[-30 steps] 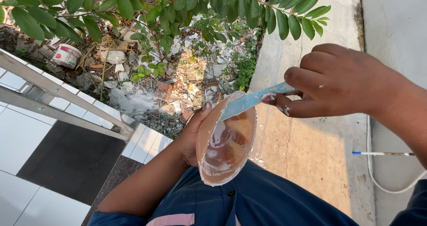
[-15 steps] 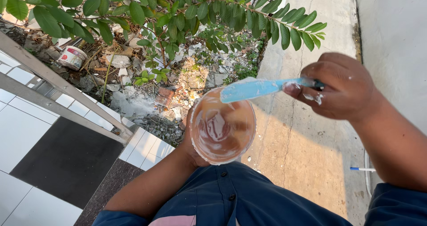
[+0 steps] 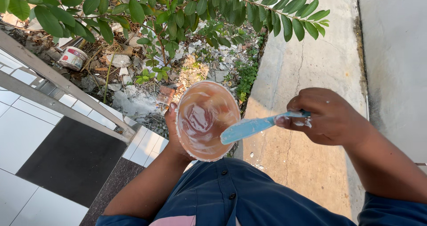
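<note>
Green leaves (image 3: 178, 12) are seen on a branch above; a small white can (image 3: 72, 58) is left among broken stones (image 3: 133, 97); white tiles (image 3: 26, 137) are laid below.

Bright outdoor daylight, sharp throughout.
Strong sun on concrete (image 3: 307, 119) beyond the right hand (image 3: 327, 119), soft shade over the bowl (image 3: 207, 119) in the left hand (image 3: 172, 132), pale glare on tiles, wide-angle bending at edges.

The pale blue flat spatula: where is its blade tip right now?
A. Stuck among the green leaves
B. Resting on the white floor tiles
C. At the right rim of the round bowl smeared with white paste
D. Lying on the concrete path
C: the right hand holds the pale blue flat spatula with its tip at the right rim of the round paste-smeared bowl, which the left hand supports.
</note>
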Available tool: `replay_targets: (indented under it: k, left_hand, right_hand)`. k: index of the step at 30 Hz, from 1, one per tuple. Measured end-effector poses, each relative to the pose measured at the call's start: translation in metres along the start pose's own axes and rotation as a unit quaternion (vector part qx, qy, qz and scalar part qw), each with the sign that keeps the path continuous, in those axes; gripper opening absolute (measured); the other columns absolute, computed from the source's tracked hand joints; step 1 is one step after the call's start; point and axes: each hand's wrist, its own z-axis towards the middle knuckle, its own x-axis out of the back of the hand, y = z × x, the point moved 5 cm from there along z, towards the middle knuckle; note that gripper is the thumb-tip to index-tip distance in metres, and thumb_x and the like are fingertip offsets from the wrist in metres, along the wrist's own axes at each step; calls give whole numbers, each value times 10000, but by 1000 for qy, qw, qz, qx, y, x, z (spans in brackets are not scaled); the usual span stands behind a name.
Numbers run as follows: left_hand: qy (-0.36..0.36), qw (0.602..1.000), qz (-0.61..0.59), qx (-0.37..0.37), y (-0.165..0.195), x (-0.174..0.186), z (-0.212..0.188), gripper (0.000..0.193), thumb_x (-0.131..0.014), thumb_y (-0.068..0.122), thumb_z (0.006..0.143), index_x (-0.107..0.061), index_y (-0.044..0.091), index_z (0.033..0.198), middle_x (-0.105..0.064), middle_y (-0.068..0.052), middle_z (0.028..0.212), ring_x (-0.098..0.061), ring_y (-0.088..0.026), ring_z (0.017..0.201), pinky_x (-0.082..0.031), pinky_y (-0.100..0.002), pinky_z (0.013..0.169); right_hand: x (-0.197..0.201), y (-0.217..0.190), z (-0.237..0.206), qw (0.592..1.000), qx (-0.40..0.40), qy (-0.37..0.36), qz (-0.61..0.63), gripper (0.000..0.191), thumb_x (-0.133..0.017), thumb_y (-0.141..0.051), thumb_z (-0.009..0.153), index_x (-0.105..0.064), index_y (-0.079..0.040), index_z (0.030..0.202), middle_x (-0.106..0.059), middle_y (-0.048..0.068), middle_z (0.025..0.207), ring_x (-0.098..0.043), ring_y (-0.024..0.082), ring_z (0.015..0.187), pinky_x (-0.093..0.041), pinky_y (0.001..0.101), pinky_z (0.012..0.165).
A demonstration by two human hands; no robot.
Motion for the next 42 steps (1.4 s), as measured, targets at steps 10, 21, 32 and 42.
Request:
replay_targets:
  k: [10,21,32,42]
  left_hand:
    - [-45,993,-83,77,-26,24,-7,928,-512,714,867,-424,71,1531,-561,-234,1446,-591,-415,1294,-507,-590,1075]
    - [-38,999,2,14,-11,-14,-16,926,-590,639,860,-401,41,1542,-548,-244,1467,-596,-419,1291,-521,-592,1057]
    - [0,986,110,-126,22,-34,-18,962,-777,510,789,-348,151,1572,-525,-163,1410,-614,-394,1226,-561,-590,950]
    - [3,992,91,-91,14,-16,-22,948,-743,546,797,-374,137,1569,-564,-158,1393,-642,-346,1175,-576,-532,936]
  right_hand:
    - [-18,20,-18,997,-13,70,-13,187,-808,-57,879,-624,-80,858,-606,83,803,-578,221,651,-440,367,545]
    - [-35,37,-11,926,-152,266,221,233,-586,19,1121,-600,-49,1344,-650,52,926,-630,98,760,-527,235,696]
    - [-96,-1,-1,873,-295,243,303,226,-577,-52,1105,-624,-17,1323,-661,90,1001,-608,92,841,-514,251,750]
    - [-118,11,-16,591,-411,259,644,173,-558,-16,1032,-654,-29,1176,-568,68,693,-432,71,531,-326,237,444]
